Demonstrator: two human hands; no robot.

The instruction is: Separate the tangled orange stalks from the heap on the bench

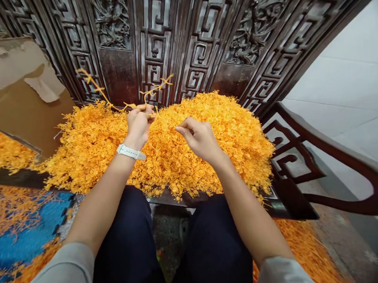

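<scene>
A big heap of small orange plastic sprigs [190, 159] covers the seat of a dark carved wooden bench [285, 160] in front of me. My left hand [139, 125], with a white watch on the wrist, is closed on a few thin orange stems [154, 91] that stick up and out to both sides above the heap. My right hand [199, 136] hovers just to the right over the heap, fingers pinched together; what it holds, if anything, is too small to make out.
The bench's carved back [168, 38] rises behind the heap and its curved armrest [340, 155] runs along the right. A cardboard box [18, 94] stands at the left with more orange sprigs. Orange pieces lie on a blue mat [23, 241] and the floor.
</scene>
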